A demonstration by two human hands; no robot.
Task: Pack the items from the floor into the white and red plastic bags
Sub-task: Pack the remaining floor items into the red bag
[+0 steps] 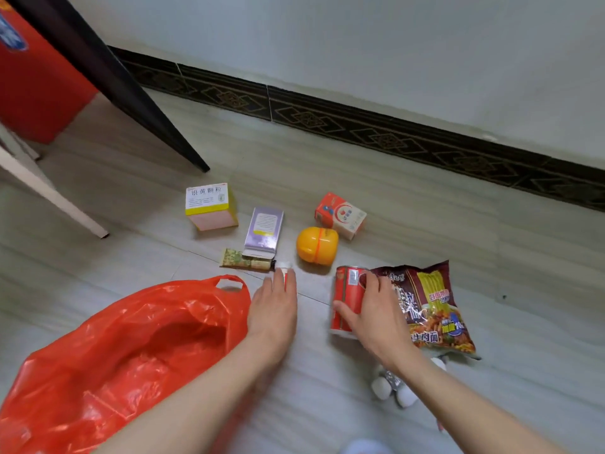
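A red plastic bag point(108, 348) lies open on the floor at the lower left. My left hand point(273, 309) rests beside its handle, fingers over a small red-and-white tube point(284, 269); whether it grips the tube I cannot tell. My right hand point(376, 312) is closed around a red can point(343, 290) lying on its side against a noodle packet point(435, 306). Further back lie a yellow-and-white medicine box point(209, 206), a purple box point(264, 232), a green patterned tube point(244, 258), an orange plastic capsule point(317, 245) and an orange-and-white carton point(340, 215). No white bag is visible.
A dark table leg point(137, 93) slants down at the upper left, with a white leg point(55, 198) and a red box point(36, 83) beyond it. A wall with dark patterned skirting point(393, 132) runs behind the items. A white-and-silver plush object point(393, 385) lies under my right forearm.
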